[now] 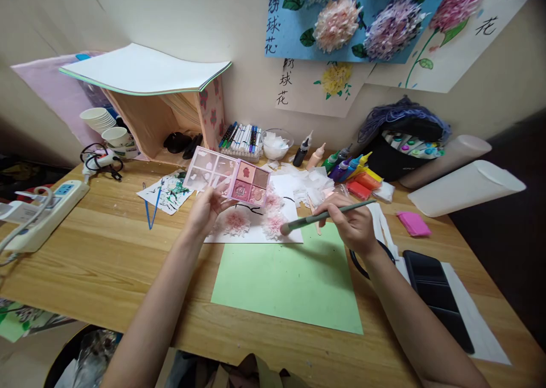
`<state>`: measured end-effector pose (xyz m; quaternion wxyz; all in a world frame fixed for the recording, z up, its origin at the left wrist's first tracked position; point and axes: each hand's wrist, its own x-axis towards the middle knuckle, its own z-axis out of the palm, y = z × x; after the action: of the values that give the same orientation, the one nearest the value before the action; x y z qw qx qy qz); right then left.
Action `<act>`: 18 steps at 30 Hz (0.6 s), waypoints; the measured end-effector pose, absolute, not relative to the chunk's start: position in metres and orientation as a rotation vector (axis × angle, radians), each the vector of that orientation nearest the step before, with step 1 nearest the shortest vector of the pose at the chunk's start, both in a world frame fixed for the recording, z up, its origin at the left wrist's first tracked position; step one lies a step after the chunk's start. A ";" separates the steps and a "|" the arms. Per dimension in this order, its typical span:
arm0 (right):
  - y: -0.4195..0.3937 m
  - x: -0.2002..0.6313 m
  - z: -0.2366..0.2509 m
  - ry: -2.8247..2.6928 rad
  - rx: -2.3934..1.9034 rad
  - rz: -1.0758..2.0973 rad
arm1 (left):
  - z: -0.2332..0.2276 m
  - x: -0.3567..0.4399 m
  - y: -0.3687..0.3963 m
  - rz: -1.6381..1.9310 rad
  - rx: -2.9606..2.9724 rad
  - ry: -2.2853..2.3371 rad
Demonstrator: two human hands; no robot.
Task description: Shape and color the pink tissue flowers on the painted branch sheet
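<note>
My left hand [205,209] grips an open eyeshadow palette [249,183], its clear lid swung to the left and its pink and brown pans facing up. In my right hand [352,220] is a makeup brush [328,213] with a green handle, held like a pen. The bristles meet a pink and white paper flower [275,225] on a white sheet [256,233]. Another fluffy flower [236,222] and black painted branches lie on that sheet. A green sheet [285,288] sits beneath it. The palette hides part of the artwork.
Torn white tissue [313,188] and several paint bottles [347,169] stand behind the sheet. Markers [242,137] and a glass bowl [277,144] are at the back. A black case [437,300] lies right, a power strip [53,214] left. Flower artworks [350,35] hang on the wall.
</note>
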<state>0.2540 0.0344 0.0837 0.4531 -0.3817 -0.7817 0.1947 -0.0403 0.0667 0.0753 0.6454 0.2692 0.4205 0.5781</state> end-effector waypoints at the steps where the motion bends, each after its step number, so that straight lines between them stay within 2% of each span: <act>1: 0.035 0.254 0.083 -1.947 -0.951 0.509 | 0.077 -0.045 0.065 1.325 0.604 0.965; 11: 0.036 0.253 0.082 -1.872 -1.000 0.432 | 0.079 -0.083 0.054 1.429 0.559 1.016; 18: 0.038 0.250 0.079 -2.096 -0.881 0.331 | 0.078 -0.086 0.052 1.438 0.562 0.968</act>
<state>0.2504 0.0384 0.0792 0.4097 -0.3499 -0.8321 0.1314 -0.0859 0.0525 0.0785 0.6129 0.2439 0.4197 0.6235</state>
